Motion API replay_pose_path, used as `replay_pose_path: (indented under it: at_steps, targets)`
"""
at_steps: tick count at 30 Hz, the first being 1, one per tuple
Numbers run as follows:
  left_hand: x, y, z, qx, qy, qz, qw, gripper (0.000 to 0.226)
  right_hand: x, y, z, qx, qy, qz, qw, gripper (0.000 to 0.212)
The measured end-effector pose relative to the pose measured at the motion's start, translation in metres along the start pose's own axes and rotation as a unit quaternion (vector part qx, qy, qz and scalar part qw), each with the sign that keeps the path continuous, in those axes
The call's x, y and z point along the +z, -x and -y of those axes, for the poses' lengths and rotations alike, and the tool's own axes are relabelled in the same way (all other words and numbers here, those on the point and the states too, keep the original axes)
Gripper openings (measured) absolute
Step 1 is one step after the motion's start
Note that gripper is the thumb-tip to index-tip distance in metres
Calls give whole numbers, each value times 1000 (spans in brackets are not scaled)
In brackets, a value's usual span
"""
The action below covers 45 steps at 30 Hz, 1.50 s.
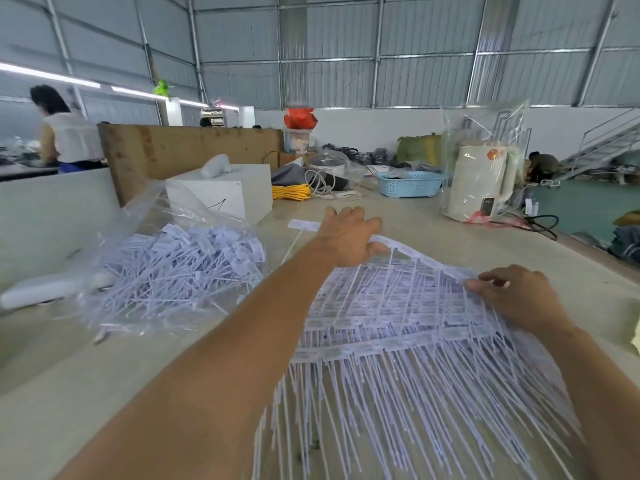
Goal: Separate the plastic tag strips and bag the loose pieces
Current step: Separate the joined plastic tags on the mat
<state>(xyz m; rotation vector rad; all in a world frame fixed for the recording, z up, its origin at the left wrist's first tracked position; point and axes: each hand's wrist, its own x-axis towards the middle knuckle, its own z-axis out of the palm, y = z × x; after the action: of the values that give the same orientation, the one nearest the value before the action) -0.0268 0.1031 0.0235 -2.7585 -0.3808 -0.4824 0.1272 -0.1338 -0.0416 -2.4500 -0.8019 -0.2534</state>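
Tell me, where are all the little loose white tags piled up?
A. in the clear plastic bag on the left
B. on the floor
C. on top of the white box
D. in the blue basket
A: the loose tags lie heaped inside the clear plastic bag on the table to the left, while the left hand and right hand hold the joined tag strips.
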Motion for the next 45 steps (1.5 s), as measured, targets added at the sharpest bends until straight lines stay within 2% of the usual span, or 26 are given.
replay_pose_path:
  at_steps: [3, 6, 8, 10, 11, 13, 15, 16, 19, 20, 22, 24, 26, 29, 30, 33, 35, 38, 40, 42, 45]
  targets:
    - [-23, -2, 5, 47, -12, -37, 998, 43, -7, 3, 0, -21, -72, -7, 997, 35]
    - [-51, -9, 4, 64, -20, -92, 993, 40, -19, 3, 2, -19, -215, -76, 974, 27]
    - [-69, -14, 3, 58, -47, -108, 991, 42, -31, 3, 3, 6, -397, -102, 912, 14]
    - [-83, -17, 5, 53, -59, -95, 992, 45, -39, 2, 5, 36, -567, -76, 820, 9]
    - [-86, -17, 8, 50, -48, -76, 995, 47, -42, 3, 6, 48, -616, -58, 784, 12]
    - [-85, -13, 21, 34, 10, -23, 999, 50, -51, 6, 9, 53, -659, -25, 749, 12]
    - [-75, -3, 36, 17, 103, 37, 994, 51, -59, 7, 11, 30, -677, 2, 735, 18]
    - [-66, 2, 41, 15, 156, 56, 986, 47, -62, 8, 12, 20, -667, 19, 744, 22]
    - [-34, 17, 48, 6, 276, 84, 957, 37, -51, 16, 16, 37, -515, 79, 853, 15]
    - [-23, 21, 48, -5, 290, 100, 952, 39, -43, 21, 17, 52, -476, 104, 872, 14]
    - [-4, 27, 47, -31, 287, 132, 948, 42, -32, 29, 20, 81, -463, 136, 872, 14]
    - [9, 31, 48, -53, 289, 145, 945, 40, -28, 33, 22, 92, -457, 130, 875, 13]
    - [14, 34, 48, -61, 296, 141, 943, 35, -26, 33, 26, 93, -452, 107, 881, 16]
    - [5, 33, 47, -67, 302, 99, 946, 32, -26, 30, 33, 97, -478, 84, 869, 25]
    - [-2, 32, 47, -65, 311, 69, 945, 30, -30, 29, 34, 92, -507, 79, 853, 25]
    - [-24, 32, 48, -50, 322, 8, 946, 22, -45, 25, 33, 48, -627, 70, 775, 19]
    - [-33, 34, 48, -36, 313, 12, 949, 21, -50, 23, 31, 34, -643, 73, 762, 15]
    - [-42, 37, 45, -32, 326, 46, 944, 25, -50, 22, 28, 20, -587, 78, 806, 16]
    - [-43, 41, 41, -34, 338, 108, 934, 30, -46, 20, 21, 18, -538, 83, 838, 20]
    - [-36, 46, 35, -41, 328, 153, 931, 34, -41, 20, 15, 42, -496, 128, 858, 27]
    - [-23, 54, 26, -51, 301, 150, 940, 40, -34, 24, 7, 94, -438, 235, 863, 48]
